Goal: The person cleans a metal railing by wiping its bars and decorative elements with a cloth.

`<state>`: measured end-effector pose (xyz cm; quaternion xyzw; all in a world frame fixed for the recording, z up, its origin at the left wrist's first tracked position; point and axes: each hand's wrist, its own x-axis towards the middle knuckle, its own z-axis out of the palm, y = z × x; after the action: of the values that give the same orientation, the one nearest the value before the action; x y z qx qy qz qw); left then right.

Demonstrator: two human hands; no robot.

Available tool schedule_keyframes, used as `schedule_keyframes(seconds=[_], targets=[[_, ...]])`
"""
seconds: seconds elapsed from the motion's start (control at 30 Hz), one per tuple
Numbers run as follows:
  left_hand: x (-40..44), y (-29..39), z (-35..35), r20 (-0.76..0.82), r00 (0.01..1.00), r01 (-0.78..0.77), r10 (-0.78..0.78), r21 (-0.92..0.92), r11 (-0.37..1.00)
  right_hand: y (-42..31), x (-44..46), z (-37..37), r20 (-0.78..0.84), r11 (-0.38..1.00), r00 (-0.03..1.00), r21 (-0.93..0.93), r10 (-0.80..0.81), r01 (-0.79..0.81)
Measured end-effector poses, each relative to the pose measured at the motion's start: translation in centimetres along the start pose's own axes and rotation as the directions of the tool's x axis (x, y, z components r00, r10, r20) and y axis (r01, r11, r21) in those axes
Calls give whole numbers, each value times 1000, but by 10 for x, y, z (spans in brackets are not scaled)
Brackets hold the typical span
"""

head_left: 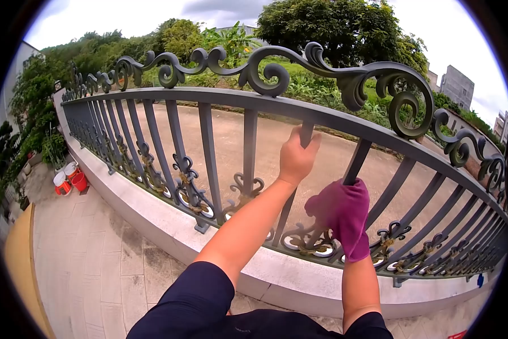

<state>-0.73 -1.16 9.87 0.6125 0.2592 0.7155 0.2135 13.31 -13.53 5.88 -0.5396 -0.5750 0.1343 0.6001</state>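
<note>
My left hand (298, 157) is closed around an upright grey bar (307, 133) of the metal fence, just below the top rail (282, 106). A purple cloth (354, 206) covers my right hand (344, 221) down to the wrist, so its fingers are hidden. Through the cloth, that hand is wrapped around the adjoining upright bar (357, 162), about midway down. Whether the cloth is a loose rag or a mitt, I cannot tell. Curled ironwork (309, 242) with gold-coloured parts lies low between the bars, close to the cloth.
The fence stands on a low pale wall (169, 226). Large metal scrolls (271, 70) rise above its rail. Red and white buckets (80, 181) stand at the left on the tiled floor (95, 265). Beyond the fence lie a paved strip (225, 135) and greenery.
</note>
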Motion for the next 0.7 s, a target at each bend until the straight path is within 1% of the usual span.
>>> schedule_keyframes(seconds=[0.03,0.1,0.13,0.17,0.2,0.23,0.27,0.3,0.33,0.37,0.4,0.43,0.47,0.5,0.53,0.6,0.67,0.7], targets=[[0,1,0,-19,999,-48,49,28,998,14,15,4,-149,988,989,147,-17,39],[0,-2,0,-16,998,-63,63,-20,998,-32,39,-9,-132,989,988,137,78,-60],[0,-2,0,-10,998,-55,54,-16,998,-39,55,-24,-21,916,939,-229,-343,329],[1,-1,-2,33,999,37,-36,-6,999,-42,70,-37,220,572,730,-491,-648,656],[1,-1,-1,14,1000,-1,1,1,1000,-48,84,-37,223,574,832,-632,-508,520],[1,1,-1,-4,999,-39,39,6,999,-51,93,-37,184,542,914,-756,-362,367],[0,3,-3,11,1000,14,-14,9,1000,-53,102,-37,140,457,969,-861,-205,221],[-2,2,-3,11,1000,19,-19,12,1000,-33,114,-40,125,534,985,-828,-123,171],[-1,1,-2,10,1000,20,-20,12,1000,-2,124,-41,109,660,992,-740,-71,129],[1,-1,-1,12,1000,19,-19,11,1000,48,144,-41,122,906,991,-410,-61,106],[1,-1,1,-15,1000,-18,18,18,1000,58,143,-32,106,995,993,-89,-43,53],[0,-2,1,-7,1000,-4,5,14,1000,68,141,-26,93,995,995,95,-20,11],[0,-1,1,0,1000,7,-7,13,1000,75,137,-31,39,952,997,-299,-65,73],[1,1,-1,3,1000,15,-15,16,1000,57,126,-23,-16,865,992,-492,-124,100],[1,1,-1,8,1000,20,-20,19,1000,38,115,-15,-71,741,981,-666,-182,89],[2,-1,-1,10,1000,-5,4,18,1000,24,109,4,-231,711,930,-702,-287,46],[1,-2,0,6,1000,-24,24,6,1000,-4,93,16,-357,906,903,-416,-240,76],[2,-2,0,18,1000,-2,2,-2,1000,-4,88,17,-372,935,882,-308,-289,176]])
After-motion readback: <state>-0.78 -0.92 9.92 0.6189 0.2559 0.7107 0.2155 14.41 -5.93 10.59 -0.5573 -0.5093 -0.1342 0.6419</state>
